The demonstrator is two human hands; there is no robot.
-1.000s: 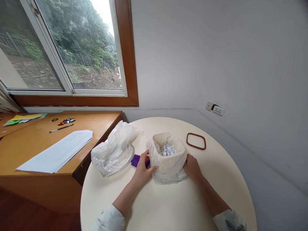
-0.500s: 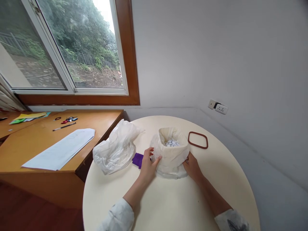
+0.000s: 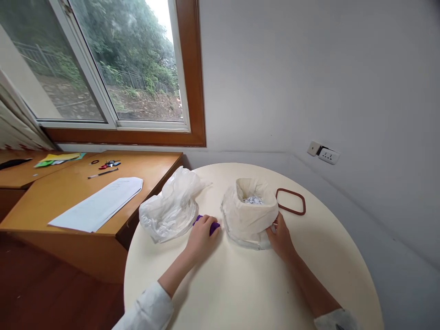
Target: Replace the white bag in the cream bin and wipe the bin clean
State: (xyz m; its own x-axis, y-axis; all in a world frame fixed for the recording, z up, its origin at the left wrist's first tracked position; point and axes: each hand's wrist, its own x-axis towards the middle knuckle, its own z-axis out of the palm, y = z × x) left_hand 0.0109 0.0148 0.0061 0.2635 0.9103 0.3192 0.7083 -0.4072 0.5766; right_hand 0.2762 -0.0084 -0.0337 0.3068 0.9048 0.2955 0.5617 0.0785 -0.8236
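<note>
left fingers (image 3: pixel 206 224) cover the purple piece (image 3: pixel 213 227), right hand (image 3: pixel 282 236) touching the lined bin (image 3: pixel 250 215).

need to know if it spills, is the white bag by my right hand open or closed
Open: the white bag stands upright, rim rolled down, small pieces visible inside.

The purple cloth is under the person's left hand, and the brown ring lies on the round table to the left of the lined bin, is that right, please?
Not quite: the brown ring lies to the right of the lined bin, not the left, as the head view shows. The rest holds: the purple cloth is under the left hand, and the ring is on the round table.
</note>
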